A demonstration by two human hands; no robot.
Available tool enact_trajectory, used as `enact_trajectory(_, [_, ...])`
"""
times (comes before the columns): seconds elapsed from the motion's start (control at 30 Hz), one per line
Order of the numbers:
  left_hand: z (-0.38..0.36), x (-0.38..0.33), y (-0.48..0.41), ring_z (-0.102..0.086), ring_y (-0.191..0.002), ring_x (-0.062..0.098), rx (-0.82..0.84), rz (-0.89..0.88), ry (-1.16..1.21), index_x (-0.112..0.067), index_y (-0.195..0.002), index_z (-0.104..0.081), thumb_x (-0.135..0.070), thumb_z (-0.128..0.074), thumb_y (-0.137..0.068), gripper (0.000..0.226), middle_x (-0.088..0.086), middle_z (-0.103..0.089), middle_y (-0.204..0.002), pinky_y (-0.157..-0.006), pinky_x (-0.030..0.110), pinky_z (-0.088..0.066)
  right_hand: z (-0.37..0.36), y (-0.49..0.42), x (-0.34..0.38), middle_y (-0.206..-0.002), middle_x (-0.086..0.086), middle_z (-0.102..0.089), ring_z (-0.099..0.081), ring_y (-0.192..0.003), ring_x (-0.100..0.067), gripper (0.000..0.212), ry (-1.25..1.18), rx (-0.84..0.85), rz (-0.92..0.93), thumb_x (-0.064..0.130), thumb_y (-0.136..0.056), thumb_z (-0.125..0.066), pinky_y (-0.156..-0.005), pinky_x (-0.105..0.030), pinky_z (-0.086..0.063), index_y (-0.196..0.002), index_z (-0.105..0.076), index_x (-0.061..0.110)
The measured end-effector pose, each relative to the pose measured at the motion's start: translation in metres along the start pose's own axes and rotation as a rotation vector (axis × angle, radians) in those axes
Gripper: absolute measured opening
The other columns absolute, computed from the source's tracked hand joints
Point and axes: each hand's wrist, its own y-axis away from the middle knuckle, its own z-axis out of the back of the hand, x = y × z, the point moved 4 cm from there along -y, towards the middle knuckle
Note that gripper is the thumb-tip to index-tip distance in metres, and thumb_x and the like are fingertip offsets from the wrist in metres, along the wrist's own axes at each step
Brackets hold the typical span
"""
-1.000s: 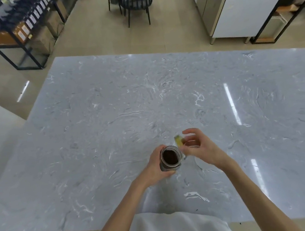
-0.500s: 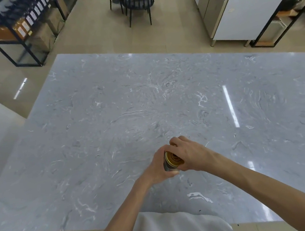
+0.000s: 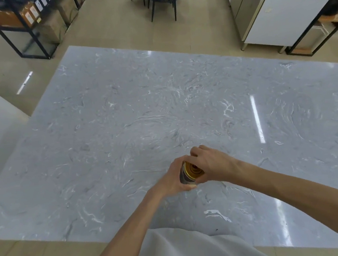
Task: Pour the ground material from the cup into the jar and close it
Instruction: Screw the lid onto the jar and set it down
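- The jar [image 3: 185,178] stands near the near edge of the grey table [image 3: 123,131], gold lid [image 3: 192,169] on top.
- Left hand [image 3: 171,180] wraps the glass, fingers curled tight; if that hold slackens, the jar could spin with the lid.
- Right hand [image 3: 210,164] cups the lid, fingers bent over its rim; a crooked start could cross the thread and leave it loose.
- No cup is in view.
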Motion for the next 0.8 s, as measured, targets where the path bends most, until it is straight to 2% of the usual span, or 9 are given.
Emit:
enact_trajectory(0.1, [-0.002, 0.001, -0.003, -0.049, -0.126, 0.014, -0.009, -0.039, 0.002, -0.040, -0.139, -0.033, -0.041, -0.090, -0.066, 0.092, -0.006, -0.042, -0.138, -0.104, 0.042, -0.050, -0.012, 0.005, 0.005, -0.113, -0.007, -0.055, -0.053, -0.095, -0.022, 0.073, 0.005, -0.077, -0.216, 0.066, -0.080, -0.060, -0.074, -0.030, -0.049, -0.129, -0.052, 0.013])
enact_trajectory(0.17, [-0.002, -0.001, -0.006, -0.055, -0.117, 0.019, -0.021, -0.066, -0.021, -0.029, -0.134, -0.043, -0.035, -0.091, -0.068, 0.081, 0.000, -0.052, -0.130, -0.098, 0.046, -0.053, -0.016, 0.003, 0.011, -0.104, -0.006, -0.054, -0.054, -0.085, -0.020, 0.069, 0.012, -0.109, -0.342, 0.068, -0.080, -0.058, -0.065, -0.029, -0.046, -0.118, -0.056, 0.011])
enact_trajectory(0.33, [0.003, -0.005, -0.004, -0.054, -0.112, 0.019, -0.033, -0.080, -0.046, -0.041, -0.120, -0.043, -0.039, -0.088, -0.068, 0.068, -0.002, -0.051, -0.123, -0.093, 0.041, -0.053, -0.017, -0.007, 0.016, -0.098, -0.004, -0.055, -0.061, -0.080, -0.018, 0.078, 0.053, -0.023, -0.595, 0.081, -0.081, -0.041, -0.060, -0.025, -0.040, -0.114, -0.054, 0.011])
enact_trajectory(0.43, [0.002, -0.005, -0.002, -0.047, -0.120, 0.018, -0.002, -0.093, -0.072, -0.037, -0.129, -0.041, -0.040, -0.088, -0.071, 0.074, -0.004, -0.043, -0.131, -0.100, 0.041, -0.051, -0.011, 0.004, 0.009, -0.100, -0.002, -0.058, -0.060, -0.082, -0.019, 0.091, 0.045, -0.072, -0.612, 0.090, -0.074, -0.029, -0.062, -0.028, -0.042, -0.116, -0.056, 0.014])
enact_trajectory(0.53, [0.003, -0.008, -0.004, -0.055, -0.114, 0.027, -0.002, -0.065, -0.045, -0.024, -0.135, -0.045, -0.034, -0.090, -0.071, 0.079, 0.005, -0.052, -0.128, -0.096, 0.053, -0.053, -0.012, 0.016, 0.008, -0.133, 0.003, -0.051, -0.054, -0.111, -0.020, 0.084, -0.163, -0.146, -0.336, 0.077, -0.083, -0.043, -0.082, -0.034, -0.051, -0.148, -0.032, 0.025])
enact_trajectory(0.57, [0.004, -0.009, -0.004, -0.057, -0.113, 0.029, -0.006, -0.057, -0.035, -0.022, -0.135, -0.047, -0.031, -0.091, -0.070, 0.078, 0.007, -0.055, -0.126, -0.094, 0.054, -0.053, -0.015, 0.019, 0.007, -0.135, 0.003, -0.051, -0.054, -0.113, -0.020, 0.081, -0.202, -0.127, -0.290, 0.070, -0.087, -0.047, -0.085, -0.034, -0.051, -0.152, -0.025, 0.027])
enact_trajectory(0.7, [0.004, -0.010, -0.003, -0.056, -0.114, 0.023, -0.022, -0.076, -0.053, -0.028, -0.126, -0.049, -0.032, -0.093, -0.067, 0.074, -0.001, -0.056, -0.124, -0.099, 0.048, -0.050, -0.021, 0.031, -0.008, -0.090, 0.002, -0.067, -0.065, -0.074, -0.019, 0.078, -0.138, -0.219, -0.558, 0.070, -0.092, -0.031, -0.063, -0.032, -0.054, -0.153, -0.022, 0.021])
enact_trajectory(0.73, [0.004, -0.009, -0.003, -0.053, -0.117, 0.020, -0.013, -0.083, -0.059, -0.033, -0.126, -0.045, -0.034, -0.092, -0.068, 0.075, -0.005, -0.053, -0.127, -0.103, 0.045, -0.048, -0.022, 0.035, -0.010, -0.088, 0.003, -0.068, -0.065, -0.072, -0.018, 0.081, -0.141, -0.246, -0.603, 0.072, -0.090, -0.026, -0.061, -0.031, -0.053, -0.153, -0.022, 0.020])
enact_trajectory(0.8, [0.004, -0.009, -0.001, -0.047, -0.123, 0.015, 0.002, -0.093, -0.069, -0.043, -0.125, -0.036, -0.035, -0.090, -0.069, 0.078, -0.012, -0.045, -0.128, -0.108, 0.040, -0.044, -0.028, 0.039, -0.011, -0.113, 0.001, -0.069, -0.067, -0.092, -0.019, 0.081, -0.291, -0.327, -0.574, 0.069, -0.091, -0.031, -0.075, -0.032, -0.054, -0.155, -0.018, 0.021])
